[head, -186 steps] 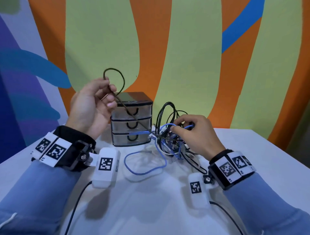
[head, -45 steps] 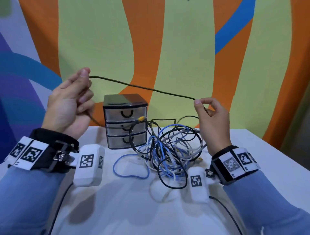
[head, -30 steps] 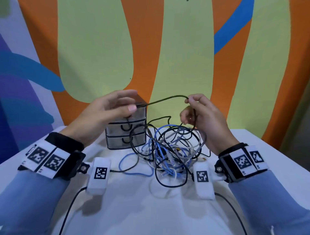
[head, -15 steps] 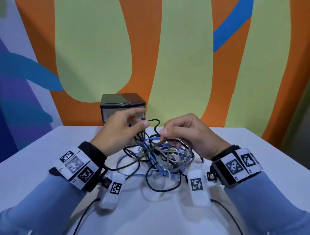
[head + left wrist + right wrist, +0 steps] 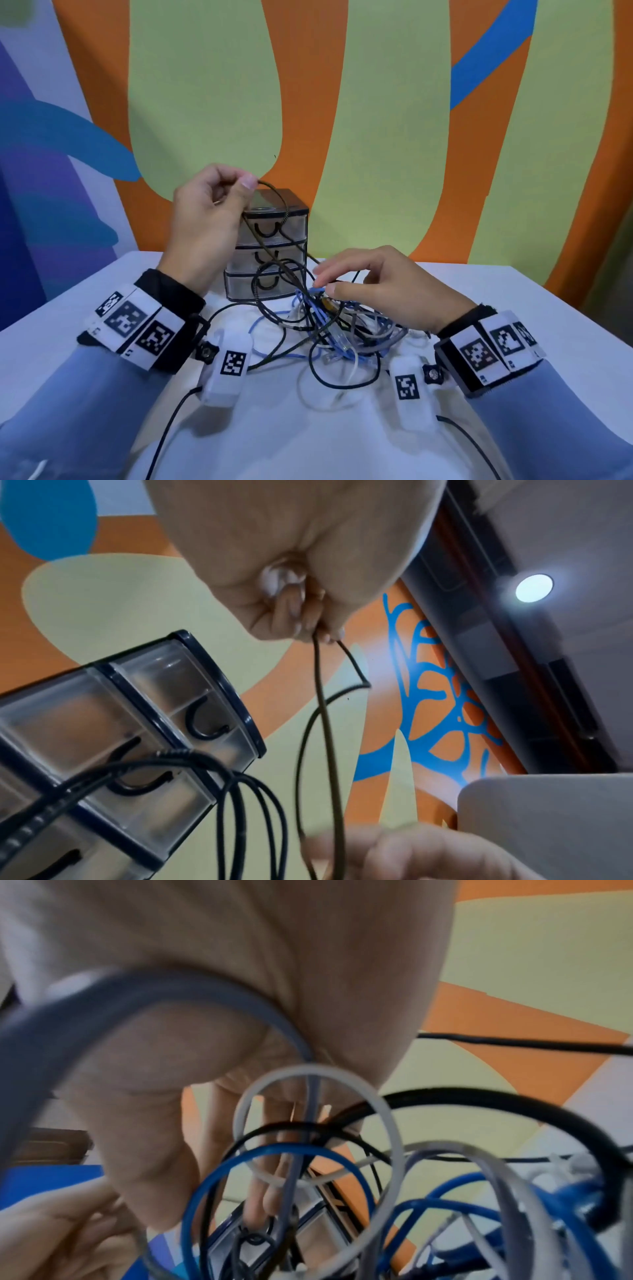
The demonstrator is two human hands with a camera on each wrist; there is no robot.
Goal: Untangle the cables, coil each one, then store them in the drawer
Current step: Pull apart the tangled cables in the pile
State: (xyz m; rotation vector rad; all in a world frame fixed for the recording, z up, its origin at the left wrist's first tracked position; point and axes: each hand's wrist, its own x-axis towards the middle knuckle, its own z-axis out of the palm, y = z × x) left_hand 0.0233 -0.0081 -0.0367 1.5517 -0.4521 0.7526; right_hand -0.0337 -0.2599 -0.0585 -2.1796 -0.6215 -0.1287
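Still early, by the look of it. Left hand [image 5: 205,219] raised, fingers curled, pinching a loop of the dark braided cable [image 5: 279,205] in front of the drawer unit [image 5: 274,246]. Right hand [image 5: 383,287] over the tangle [image 5: 335,329] on the table [image 5: 513,308], fingers loosely bent; can't tell if gripping. Nothing coiled, drawers closed, all storing left.

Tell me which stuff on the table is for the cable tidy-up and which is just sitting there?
For the job:
- dark braided cable, held by the left hand
- tangled cable pile, under the right hand
- drawer unit

Just there:
- white table
- painted wall
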